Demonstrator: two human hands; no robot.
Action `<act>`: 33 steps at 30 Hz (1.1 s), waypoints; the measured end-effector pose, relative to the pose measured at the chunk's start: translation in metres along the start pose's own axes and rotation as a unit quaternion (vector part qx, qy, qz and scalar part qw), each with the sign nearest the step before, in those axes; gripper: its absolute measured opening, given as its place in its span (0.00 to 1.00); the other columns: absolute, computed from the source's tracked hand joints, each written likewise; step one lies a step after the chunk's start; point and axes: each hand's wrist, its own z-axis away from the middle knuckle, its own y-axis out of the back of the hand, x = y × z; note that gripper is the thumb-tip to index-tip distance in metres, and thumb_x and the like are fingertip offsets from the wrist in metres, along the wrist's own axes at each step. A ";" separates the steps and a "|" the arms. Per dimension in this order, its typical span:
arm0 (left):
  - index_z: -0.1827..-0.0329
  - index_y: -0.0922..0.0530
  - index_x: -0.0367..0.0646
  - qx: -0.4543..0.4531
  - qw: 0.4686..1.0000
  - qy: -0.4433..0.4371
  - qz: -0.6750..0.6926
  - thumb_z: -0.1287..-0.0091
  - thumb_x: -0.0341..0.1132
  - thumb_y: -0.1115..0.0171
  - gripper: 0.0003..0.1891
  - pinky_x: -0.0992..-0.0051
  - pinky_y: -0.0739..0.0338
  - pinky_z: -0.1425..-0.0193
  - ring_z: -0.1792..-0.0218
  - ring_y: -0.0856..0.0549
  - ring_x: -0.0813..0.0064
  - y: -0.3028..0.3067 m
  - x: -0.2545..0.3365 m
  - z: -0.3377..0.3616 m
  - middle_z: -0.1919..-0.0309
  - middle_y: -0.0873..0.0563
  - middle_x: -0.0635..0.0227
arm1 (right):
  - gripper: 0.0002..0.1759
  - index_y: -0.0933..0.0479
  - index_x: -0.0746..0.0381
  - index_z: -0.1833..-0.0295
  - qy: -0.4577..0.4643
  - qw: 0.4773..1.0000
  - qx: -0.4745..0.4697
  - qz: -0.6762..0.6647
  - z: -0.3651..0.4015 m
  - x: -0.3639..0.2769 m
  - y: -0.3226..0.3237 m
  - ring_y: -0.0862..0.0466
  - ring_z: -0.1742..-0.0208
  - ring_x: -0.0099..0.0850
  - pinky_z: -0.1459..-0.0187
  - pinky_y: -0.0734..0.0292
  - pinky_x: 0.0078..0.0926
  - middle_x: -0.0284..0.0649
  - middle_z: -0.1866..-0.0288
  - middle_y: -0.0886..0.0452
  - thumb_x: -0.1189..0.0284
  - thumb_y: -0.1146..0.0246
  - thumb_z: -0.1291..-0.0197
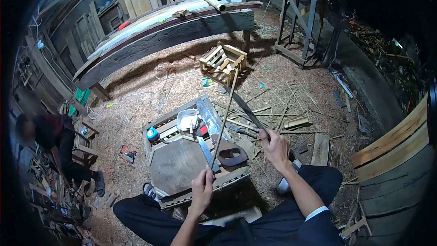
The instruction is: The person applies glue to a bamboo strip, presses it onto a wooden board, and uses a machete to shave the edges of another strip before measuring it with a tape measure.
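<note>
My left hand (pixel 202 187) is closed around the lower end of a long thin bamboo strip (pixel 226 114), which slants up and away from me. In my right hand (pixel 275 148) is a long dark-bladed knife (pixel 246 109), its blade pointing forward and left, to the right of the strip. Below both lies a low slatted wooden table (pixel 175 166) with a dark board on top. A handsaw (pixel 233 156) with a brown handle rests on its right side. Also on the table are a white plastic container (pixel 187 120), a teal tape measure (pixel 152 133) and a small red item (pixel 201 130).
A wooden crate (pixel 223 64) stands on the shavings ahead, before a long workbench (pixel 164 38) bearing a bamboo tube (pixel 214 2). Bamboo scraps (pixel 296 122) litter the floor at right. A person (pixel 57 141) sits at left, near a red tool (pixel 127 154) on the floor.
</note>
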 end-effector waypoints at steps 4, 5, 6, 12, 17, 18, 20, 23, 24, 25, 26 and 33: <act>0.52 0.18 0.31 0.032 0.999 0.004 -0.004 0.18 0.36 0.39 0.13 0.67 0.21 0.63 0.71 0.16 0.71 0.003 0.000 -0.006 0.72 0.13 0.56 | 0.36 0.16 0.64 0.58 -0.015 0.999 -0.045 0.003 0.002 -0.005 -0.003 0.13 0.61 0.63 0.59 0.23 0.59 0.60 0.69 0.15 0.39 0.48 0.21; 0.52 0.17 0.31 0.045 0.999 0.003 -0.007 0.18 0.35 0.37 0.12 0.67 0.22 0.63 0.71 0.16 0.71 0.004 -0.002 -0.007 0.72 0.13 0.56 | 0.37 0.16 0.65 0.57 -0.022 0.997 -0.066 -0.015 0.004 -0.008 -0.004 0.13 0.60 0.63 0.59 0.23 0.59 0.61 0.69 0.15 0.38 0.48 0.22; 0.50 0.17 0.31 0.059 0.998 -0.011 -0.026 0.20 0.35 0.35 0.12 0.68 0.22 0.64 0.72 0.17 0.73 0.008 0.007 -0.008 0.72 0.13 0.57 | 0.38 0.16 0.65 0.56 -0.029 0.995 -0.088 -0.032 0.006 -0.012 -0.005 0.13 0.59 0.64 0.58 0.23 0.59 0.62 0.69 0.16 0.38 0.48 0.22; 0.45 0.15 0.32 0.062 0.998 0.005 -0.024 0.20 0.35 0.34 0.13 0.72 0.26 0.69 0.74 0.20 0.80 0.029 -0.005 -0.012 0.73 0.14 0.63 | 0.36 0.14 0.64 0.50 -0.032 0.990 -0.121 -0.061 0.008 -0.027 -0.010 0.12 0.56 0.61 0.52 0.20 0.54 0.59 0.64 0.13 0.39 0.44 0.24; 0.37 0.15 0.33 0.041 0.999 0.030 -0.007 0.21 0.33 0.33 0.16 0.72 0.24 0.67 0.72 0.19 0.82 0.036 -0.013 -0.016 0.71 0.12 0.64 | 0.31 0.14 0.65 0.38 0.005 0.985 -0.114 -0.131 0.008 -0.003 -0.040 0.08 0.52 0.49 0.48 0.17 0.44 0.57 0.56 0.09 0.47 0.35 0.27; 0.35 0.16 0.33 0.044 0.999 0.001 0.006 0.21 0.33 0.34 0.17 0.72 0.22 0.65 0.70 0.18 0.81 0.035 -0.013 -0.018 0.69 0.12 0.63 | 0.31 0.14 0.65 0.38 0.008 0.985 -0.117 -0.128 0.011 -0.005 -0.040 0.08 0.52 0.49 0.48 0.17 0.44 0.57 0.56 0.09 0.47 0.35 0.27; 0.33 0.17 0.33 0.050 0.998 -0.026 0.023 0.21 0.33 0.34 0.18 0.72 0.21 0.63 0.69 0.17 0.81 0.036 -0.016 -0.021 0.68 0.11 0.62 | 0.28 0.16 0.66 0.34 0.031 0.981 -0.117 -0.154 0.015 -0.006 -0.038 0.09 0.56 0.45 0.50 0.18 0.41 0.54 0.57 0.09 0.55 0.33 0.29; 0.29 0.20 0.34 0.005 0.999 -0.002 0.032 0.19 0.31 0.38 0.19 0.73 0.20 0.61 0.67 0.16 0.81 0.047 -0.023 -0.030 0.66 0.10 0.61 | 0.27 0.18 0.67 0.33 -0.002 0.981 -0.143 -0.129 0.020 -0.022 -0.031 0.11 0.60 0.43 0.51 0.19 0.41 0.52 0.60 0.11 0.61 0.33 0.31; 0.29 0.20 0.34 0.000 1.000 -0.006 0.024 0.19 0.31 0.39 0.19 0.73 0.20 0.61 0.67 0.16 0.81 0.051 -0.025 -0.033 0.67 0.11 0.62 | 0.28 0.21 0.68 0.30 -0.015 0.977 -0.163 -0.135 0.022 -0.041 -0.021 0.12 0.58 0.47 0.50 0.19 0.43 0.53 0.61 0.13 0.65 0.34 0.33; 0.29 0.20 0.35 -0.005 1.000 -0.009 0.015 0.18 0.30 0.40 0.18 0.73 0.21 0.62 0.67 0.16 0.81 0.057 -0.026 -0.038 0.67 0.11 0.62 | 0.28 0.21 0.68 0.30 -0.015 0.977 -0.165 -0.135 0.022 -0.036 -0.028 0.12 0.58 0.47 0.50 0.19 0.43 0.53 0.61 0.13 0.65 0.34 0.33; 0.29 0.20 0.35 -0.005 1.000 -0.008 0.015 0.18 0.30 0.40 0.18 0.73 0.21 0.62 0.67 0.16 0.81 0.062 -0.030 -0.042 0.67 0.11 0.62 | 0.29 0.22 0.67 0.29 0.008 0.981 -0.158 -0.116 0.022 -0.026 -0.040 0.11 0.56 0.50 0.49 0.19 0.44 0.56 0.58 0.12 0.64 0.33 0.32; 0.27 0.21 0.38 0.013 0.998 -0.054 0.009 0.17 0.31 0.42 0.19 0.74 0.23 0.64 0.70 0.17 0.80 0.078 -0.044 -0.060 0.70 0.12 0.63 | 0.34 0.33 0.72 0.20 0.177 0.976 -0.121 -0.039 0.025 -0.038 -0.068 0.16 0.47 0.58 0.42 0.22 0.49 0.62 0.49 0.18 0.73 0.35 0.29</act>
